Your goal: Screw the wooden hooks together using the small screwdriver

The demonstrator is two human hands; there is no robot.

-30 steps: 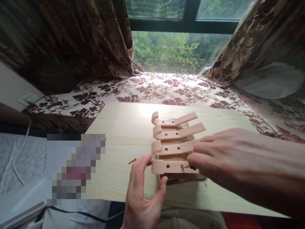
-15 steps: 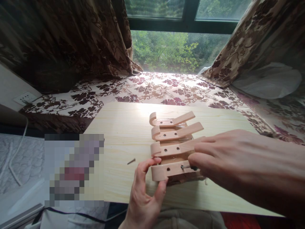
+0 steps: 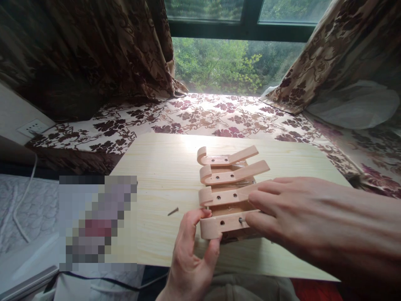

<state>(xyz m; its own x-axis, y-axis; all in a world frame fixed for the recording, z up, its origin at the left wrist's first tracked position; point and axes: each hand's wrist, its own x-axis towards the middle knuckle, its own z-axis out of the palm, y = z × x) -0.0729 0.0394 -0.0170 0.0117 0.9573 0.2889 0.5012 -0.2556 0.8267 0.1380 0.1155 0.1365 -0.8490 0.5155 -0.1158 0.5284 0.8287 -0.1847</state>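
Several wooden hook-shaped strips lie in a row across a brown block wrapped in clear film. My left hand (image 3: 194,246) pinches the curled end of the nearest wooden strip (image 3: 230,221) between thumb and fingers. My right hand (image 3: 272,205) is closed over the strip's right part. From its fingertips a thin metal shaft, apparently of a screwdriver (image 3: 241,220), reaches the strip's right hole; the handle is hidden by the hand. The strip's left hole looks dark. Dark screw heads show in the holes of the farther strips (image 3: 234,172). A loose screw (image 3: 173,211) lies left of my left hand.
A pale wood-grain table (image 3: 153,167) carries the work. Beyond it is a window seat with floral cloth (image 3: 206,110), between curtains (image 3: 134,50). A pixelated patch covers something at the table's left edge. A white cable (image 3: 23,209) lies farther left.
My right hand has shifted slightly left and its fingers have come closer to the hole, with less of the shaft showing. My left hand keeps its pinch on the strip.
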